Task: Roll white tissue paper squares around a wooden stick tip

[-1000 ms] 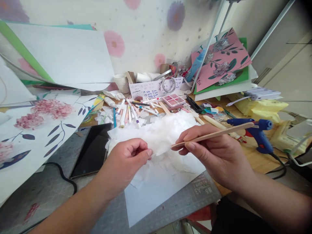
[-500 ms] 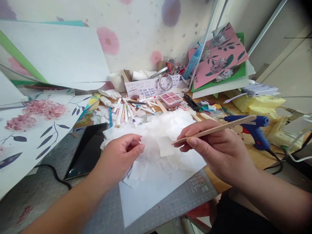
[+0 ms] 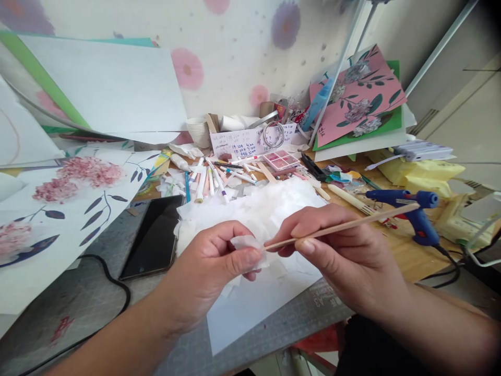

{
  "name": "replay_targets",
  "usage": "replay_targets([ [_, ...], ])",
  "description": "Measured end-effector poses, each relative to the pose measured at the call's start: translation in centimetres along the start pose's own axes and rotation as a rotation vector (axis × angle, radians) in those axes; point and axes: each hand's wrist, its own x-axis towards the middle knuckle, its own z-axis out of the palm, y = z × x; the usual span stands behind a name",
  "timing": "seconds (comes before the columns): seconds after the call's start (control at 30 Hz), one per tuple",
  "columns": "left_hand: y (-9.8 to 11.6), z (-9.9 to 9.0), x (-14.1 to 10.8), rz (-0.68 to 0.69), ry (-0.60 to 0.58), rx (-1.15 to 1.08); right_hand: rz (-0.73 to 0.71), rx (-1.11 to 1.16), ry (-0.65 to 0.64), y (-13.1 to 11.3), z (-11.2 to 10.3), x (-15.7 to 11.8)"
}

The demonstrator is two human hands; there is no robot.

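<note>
A small piece of white tissue paper (image 3: 247, 242) is pinched in my left hand (image 3: 219, 261), between thumb and fingers. My right hand (image 3: 336, 240) is closed round a flat wooden stick (image 3: 352, 222), slanting up to the right. The stick's lower tip meets the tissue at my left thumb; the exact contact is hidden by the fingers. Below both hands, a heap of white tissue pieces (image 3: 289, 201) lies on a white sheet of paper (image 3: 235, 326), which rests on a grey cutting mat (image 3: 301, 313).
A blue glue gun (image 3: 420, 219) lies at right, its cable trailing down. At left are a black tablet (image 3: 151, 240) and a sheet with pink paper flowers (image 3: 94, 171). Several markers (image 3: 211, 180) and a pink palette (image 3: 281, 160) lie behind the heap.
My left hand has come right and closed on the tissue piece, which was at the stick's tip over the heap. Both hands are now together. The view has shifted slightly.
</note>
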Motion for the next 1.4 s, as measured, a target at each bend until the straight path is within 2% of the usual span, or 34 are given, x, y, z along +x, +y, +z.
replay_targets([
  [0.13, 0.3, 0.2, 0.0, -0.006, -0.008, -0.115, -0.023, 0.077, 0.015, 0.0, -0.1, 0.0],
  [0.37, 0.3, 0.2, -0.2, -0.021, -0.060, -0.206, -0.087, -0.118, -0.036, -0.5, -0.4, 0.0],
  [0.5, 0.1, 0.1, -0.2, -0.033, -0.095, -0.231, -0.114, -0.134, -0.046, -0.6, -0.4, 0.0],
  [1.4, 0.1, 0.3, -0.2, -0.068, -0.111, -0.228, -0.077, -0.094, -0.066, -1.0, -0.5, -0.1],
])
